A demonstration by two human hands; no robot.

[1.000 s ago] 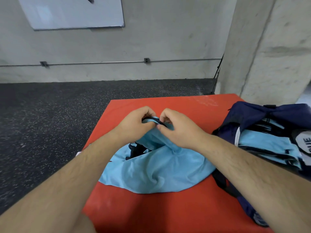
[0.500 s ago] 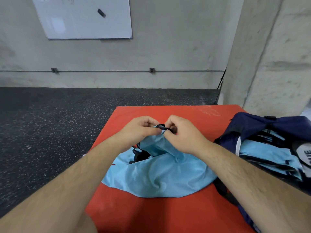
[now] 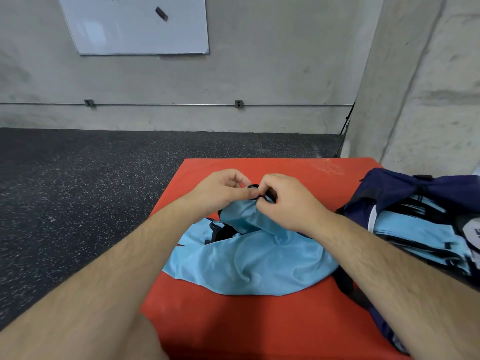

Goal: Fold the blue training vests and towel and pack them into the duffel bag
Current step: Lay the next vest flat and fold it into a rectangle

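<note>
Since half a second ago little has changed close in: the red mat [image 3: 233, 323] lies under both forearms as before, and the bulk of the blue vest [image 3: 246, 263] stays slumped on it in the same rumpled heap, below the two hands and on the wearer's side of them. The view has tipped upward a little, so the hands sit lower in the picture.

The left hand [image 3: 220, 194] and right hand [image 3: 291, 203] remain knuckle to knuckle. Each pinches the vest's raised edge at its black trim [image 3: 254, 187] between thumb and curled fingers. The left hand's fingers look a touch looser than before. From that pinch the cloth hangs down in a short fold to the heap, so one edge is lifted off the mat and the rest is not.

Right of the grip, beyond the right wrist, the navy duffel bag [image 3: 405, 190] stands unzipped with folded vests [image 3: 415, 229] stacked inside.

Past the grip are the speckled floor [image 3: 78, 193] and, on the wall, a whiteboard [image 3: 135, 27], more of it showing now.
</note>
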